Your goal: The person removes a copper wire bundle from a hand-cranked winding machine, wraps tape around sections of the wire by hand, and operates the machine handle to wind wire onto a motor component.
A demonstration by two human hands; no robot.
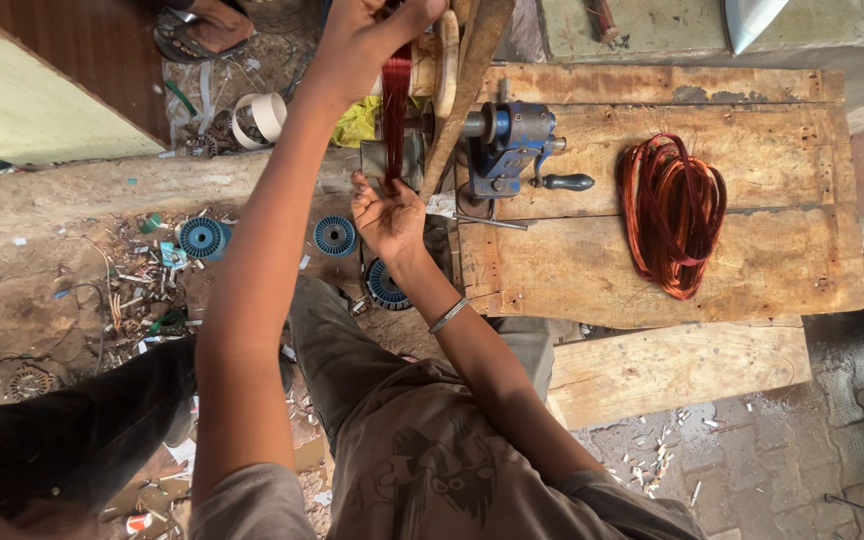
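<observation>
Rough wooden table (712,280) stands on dusty ground. Left hand (367,35) and right hand (389,215) both pinch a thin red-brown wire band (395,110) at 12 o'clock: light, bendy, easy to kink; best held gently at both ends.

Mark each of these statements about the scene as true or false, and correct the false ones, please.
1. Both hands touch the band of dark red wire. True: the left hand grips the band of dark red wire at its top, and the right hand holds its lower end.
2. The coil of copper wire lies on the ground. False: the coil of copper wire lies on the wooden bench.
3. The blue hand-crank winder stands on the bench. True.
4. The right wrist is bare. False: it wears a thin metal bangle.
5. Blue plastic spools lie on the ground. True.
</observation>
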